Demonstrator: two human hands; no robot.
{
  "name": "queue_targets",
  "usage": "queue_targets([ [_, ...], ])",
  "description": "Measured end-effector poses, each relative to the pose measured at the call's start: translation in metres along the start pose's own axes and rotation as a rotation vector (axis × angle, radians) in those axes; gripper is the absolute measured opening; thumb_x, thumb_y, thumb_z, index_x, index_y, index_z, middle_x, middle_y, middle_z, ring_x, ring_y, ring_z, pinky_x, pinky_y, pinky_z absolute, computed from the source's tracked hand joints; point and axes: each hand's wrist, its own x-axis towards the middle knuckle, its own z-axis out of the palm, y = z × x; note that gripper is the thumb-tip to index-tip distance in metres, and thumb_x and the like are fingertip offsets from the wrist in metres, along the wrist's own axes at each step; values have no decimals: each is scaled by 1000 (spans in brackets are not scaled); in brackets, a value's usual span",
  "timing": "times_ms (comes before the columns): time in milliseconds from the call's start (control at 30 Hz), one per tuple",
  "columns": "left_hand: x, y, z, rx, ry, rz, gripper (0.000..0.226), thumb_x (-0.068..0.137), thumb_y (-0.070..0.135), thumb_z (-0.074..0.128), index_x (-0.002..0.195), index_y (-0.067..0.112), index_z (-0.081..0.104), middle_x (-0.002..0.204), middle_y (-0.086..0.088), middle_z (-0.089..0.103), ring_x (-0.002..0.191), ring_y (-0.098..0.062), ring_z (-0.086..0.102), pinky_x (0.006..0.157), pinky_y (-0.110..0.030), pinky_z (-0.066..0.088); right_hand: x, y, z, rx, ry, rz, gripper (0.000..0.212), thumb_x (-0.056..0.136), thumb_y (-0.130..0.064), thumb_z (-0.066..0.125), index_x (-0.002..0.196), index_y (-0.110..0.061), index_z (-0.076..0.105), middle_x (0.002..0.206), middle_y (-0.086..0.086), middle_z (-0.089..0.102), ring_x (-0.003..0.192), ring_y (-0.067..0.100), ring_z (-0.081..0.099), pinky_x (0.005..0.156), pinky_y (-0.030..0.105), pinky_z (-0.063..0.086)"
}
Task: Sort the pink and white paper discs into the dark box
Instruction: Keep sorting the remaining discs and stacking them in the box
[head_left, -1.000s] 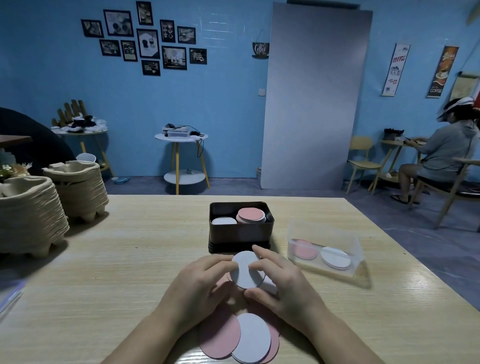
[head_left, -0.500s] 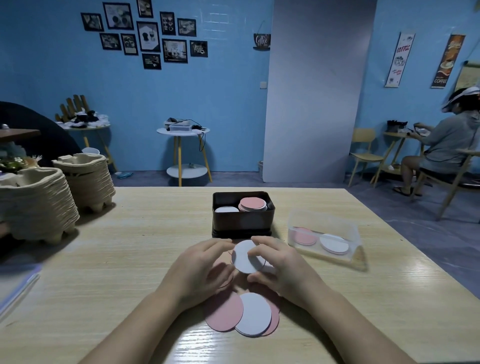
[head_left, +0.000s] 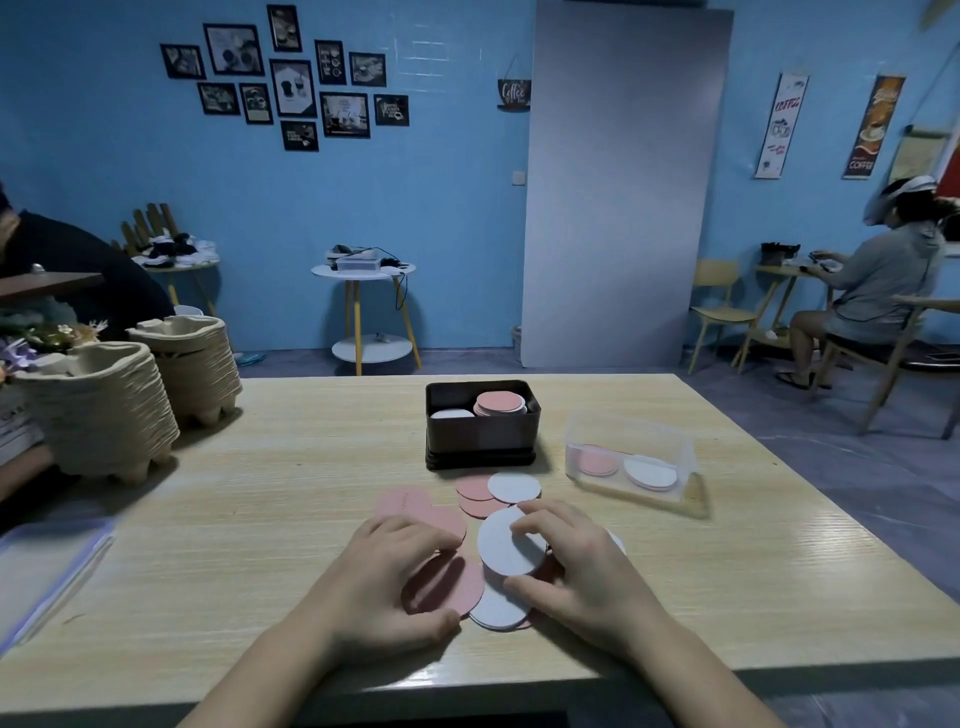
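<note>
The dark box (head_left: 480, 441) stands mid-table with a pink stack (head_left: 500, 404) on its right side and a white disc (head_left: 451, 414) on its left. In front of it lie loose discs: a white one (head_left: 514, 487) over pink ones (head_left: 474, 489), and another pink one (head_left: 402, 505) further left. My right hand (head_left: 576, 566) is shut on a large white disc (head_left: 506, 543), fingers on top and thumb below. My left hand (head_left: 387, 582) lies spread over a pink disc (head_left: 449, 584). A second white disc (head_left: 497, 609) shows between my hands.
A clear plastic container (head_left: 631, 436) to the right of the box holds a pink and a white disc. Two stacks of pulp trays (head_left: 104, 410) fill the table's left side. A plastic folder (head_left: 41, 566) lies at the near left. People sit at far left and far right.
My hands have drawn back toward me and parted. The left hand let go of the white disc and dropped onto the pink ones. Discs near the box are now uncovered.
</note>
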Motion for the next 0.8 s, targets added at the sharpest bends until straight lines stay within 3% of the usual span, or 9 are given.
queue_targets([
  [267, -2, 4, -5, -44, 174, -16, 56, 75, 52, 77, 124, 30, 62, 118, 21, 62, 107, 0, 56, 87, -24, 50, -2, 0, 0, -31, -33, -5, 40, 82, -54, 67, 117, -38, 54, 149, -23, 42, 139, -1, 34, 108, 22, 35],
  [467, 15, 10, -1, -84, 199, 37, 61, 77, 47, 76, 131, 26, 55, 118, 14, 63, 107, -4, 56, 88, -21, 47, -1, 0, 2, -14, -39, -37, 51, 83, -55, 66, 128, -37, 51, 150, -25, 41, 140, -5, 32, 110, 23, 36],
  [667, 43, 26, 15, -140, 193, 150, 61, 85, 56, 73, 134, 29, 49, 110, 9, 67, 99, -8, 58, 88, -19, 44, 1, 2, 3, 21, -39, -105, 43, 89, -51, 67, 127, -35, 54, 151, -17, 43, 141, -1, 35, 113, 22, 33],
  [800, 37, 19, 25, -226, 198, 84, 66, 84, 58, 73, 139, 32, 48, 139, 15, 56, 123, -2, 53, 93, -27, 53, 1, 4, 3, 30, -20, -78, 32, 86, -47, 68, 113, -33, 57, 151, -14, 45, 140, 1, 37, 110, 26, 38],
])
